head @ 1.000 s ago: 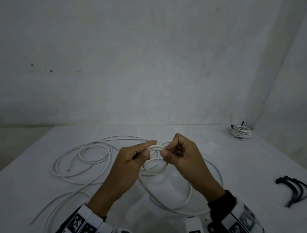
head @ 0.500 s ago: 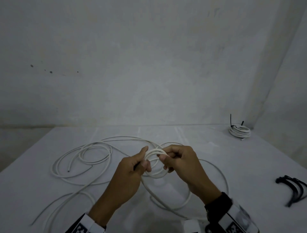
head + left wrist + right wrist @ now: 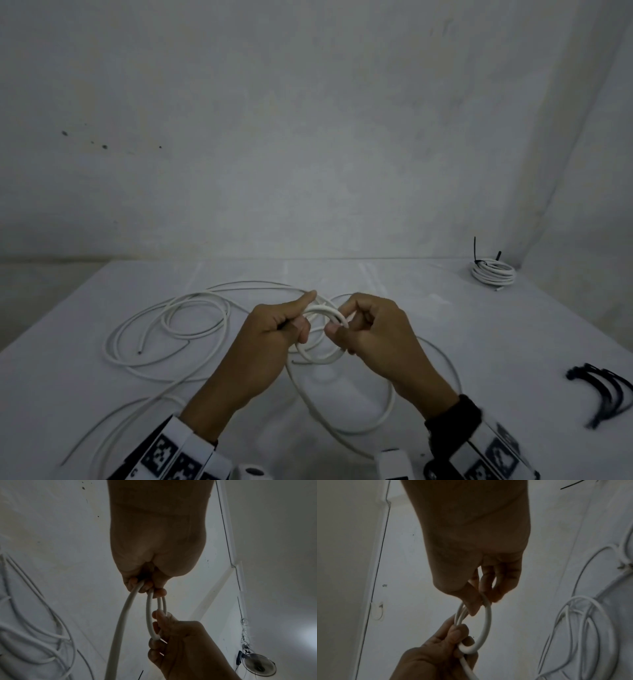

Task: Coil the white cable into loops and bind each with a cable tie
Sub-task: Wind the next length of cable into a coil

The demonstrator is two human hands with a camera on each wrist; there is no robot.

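Observation:
A small coil of white cable (image 3: pixel 320 312) hangs between both hands above the table. My left hand (image 3: pixel 294 323) grips its left side with curled fingers, thumb on top; the left wrist view shows the strands (image 3: pixel 150 609) leaving my left hand (image 3: pixel 145 586). My right hand (image 3: pixel 346 325) pinches the coil's right side between thumb and fingers, as the right wrist view shows on the loop (image 3: pixel 486 622) under my right hand (image 3: pixel 481 601). The rest of the cable (image 3: pixel 178 329) lies in loose curves on the table. Black cable ties (image 3: pixel 603 390) lie at the right edge.
A bound white coil (image 3: pixel 493 272) with a black tie sits at the table's far right corner by the wall. Loose cable trails past my left forearm toward the near edge. The white table (image 3: pixel 479 342) ends at a wall behind.
My hands have shifted slightly apart and lower. The right hand has turned and re-gripped the coil's right side, and the coil now shows more plainly between the hands.

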